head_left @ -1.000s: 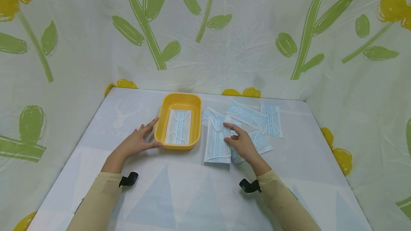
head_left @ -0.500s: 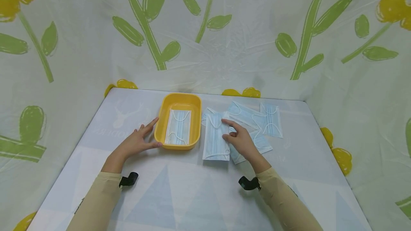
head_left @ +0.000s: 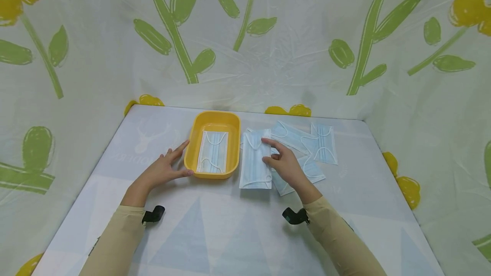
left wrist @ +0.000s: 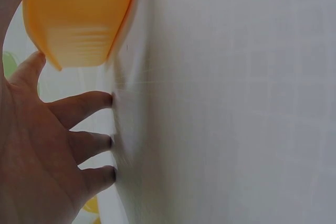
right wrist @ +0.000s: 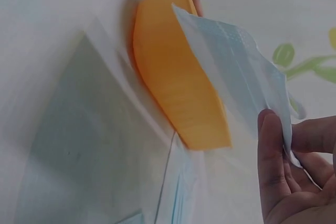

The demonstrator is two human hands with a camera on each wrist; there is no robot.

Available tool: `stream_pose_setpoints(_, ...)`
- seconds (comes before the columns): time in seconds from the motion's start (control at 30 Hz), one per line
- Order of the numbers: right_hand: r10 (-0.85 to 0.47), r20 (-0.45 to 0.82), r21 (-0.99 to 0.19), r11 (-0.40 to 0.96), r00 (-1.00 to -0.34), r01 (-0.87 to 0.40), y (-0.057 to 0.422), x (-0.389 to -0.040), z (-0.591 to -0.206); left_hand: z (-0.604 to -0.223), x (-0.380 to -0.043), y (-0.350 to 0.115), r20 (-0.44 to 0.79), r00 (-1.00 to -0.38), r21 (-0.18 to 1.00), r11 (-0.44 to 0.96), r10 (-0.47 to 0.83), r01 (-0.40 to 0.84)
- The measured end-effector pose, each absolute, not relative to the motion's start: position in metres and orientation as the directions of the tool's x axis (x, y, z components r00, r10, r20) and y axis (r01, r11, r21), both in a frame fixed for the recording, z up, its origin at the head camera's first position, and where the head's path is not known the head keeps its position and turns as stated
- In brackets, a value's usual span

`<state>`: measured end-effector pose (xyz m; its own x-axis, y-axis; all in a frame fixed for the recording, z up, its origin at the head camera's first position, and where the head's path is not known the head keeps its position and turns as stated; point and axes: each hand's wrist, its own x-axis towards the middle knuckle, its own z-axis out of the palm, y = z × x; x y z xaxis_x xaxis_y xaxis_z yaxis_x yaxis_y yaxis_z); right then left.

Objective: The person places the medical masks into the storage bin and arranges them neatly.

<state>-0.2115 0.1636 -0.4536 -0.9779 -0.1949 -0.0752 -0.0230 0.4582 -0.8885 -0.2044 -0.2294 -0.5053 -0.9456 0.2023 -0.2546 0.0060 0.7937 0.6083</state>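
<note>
A light blue face mask [head_left: 253, 163] with white ear loops is pinched at its right edge by my right hand [head_left: 288, 168]. The right wrist view has this mask [right wrist: 231, 59] raised off the table between thumb and fingers. To its left stands a yellow plastic tray [head_left: 219, 121], with one mask [head_left: 213, 151] lying flat inside. My left hand [head_left: 163, 168] touches the tray's left side with the index finger and thumb spread apart. In the left wrist view its other fingers [left wrist: 89, 142] rest straight on the table.
Several more masks lie loosely overlapped right of the tray, among them one mask [head_left: 325, 144] at the far right and another mask [head_left: 293, 136] beside it. A patterned cloth covers the table [head_left: 230, 237]. Flower-print curtain [head_left: 291, 63] surrounds the back and sides.
My right hand has moved slightly left and away from me with the pinched mask, closer to the tray. The left hand and tray have stayed in place.
</note>
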Motion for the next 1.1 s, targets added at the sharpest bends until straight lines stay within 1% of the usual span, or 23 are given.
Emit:
stream_pose_setpoints(0.37,-0.204,-0.084,-0.902,0.431,-0.975,-0.012,0.149,-0.215,-0.446,-0.506,-0.205,-0.23,-0.263,-0.944,0.613,0.79,0.202,-0.001)
stream_pose_setpoints(0.7,-0.201,-0.07,-0.897,0.441,-0.977,-0.026,0.136,-0.223,-0.447,-0.504,-0.203,-0.231,-0.241,-0.945,0.614,0.789,0.221,0.028)
stream_pose_setpoints(1.1,-0.214,-0.057,-0.936,0.351,-0.975,-0.023,0.124,-0.233,-0.453,-0.501,-0.204,-0.229,-0.253,-0.945,0.595,0.804,0.209,0.019)
